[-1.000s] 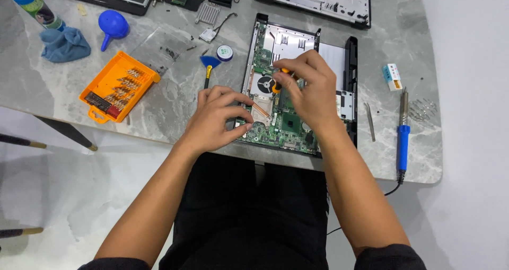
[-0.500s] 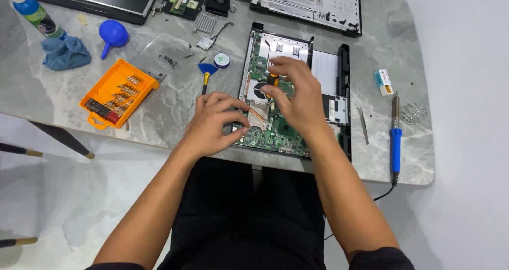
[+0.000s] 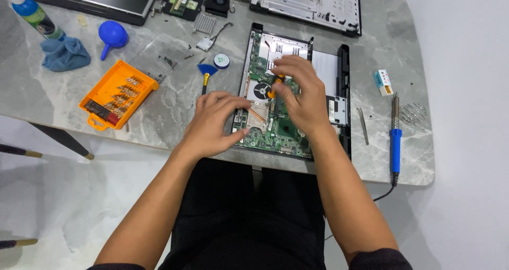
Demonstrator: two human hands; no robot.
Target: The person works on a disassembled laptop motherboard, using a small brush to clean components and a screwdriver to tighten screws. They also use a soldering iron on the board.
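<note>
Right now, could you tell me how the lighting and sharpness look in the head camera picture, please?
Head view: even, soft light with no harsh glare on the grey marble table; only faint shadows under the left hand and right hand; the laptop motherboard and orange screwdriver bit case are sharp; the fingers on the orange screwdriver look slightly soft; table edges bow a little, as with a wide lens.

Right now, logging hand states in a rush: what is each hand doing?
Left hand: open, fingers resting on the laptop motherboard edge.
Right hand: closed on an orange-handled screwdriver.
</note>
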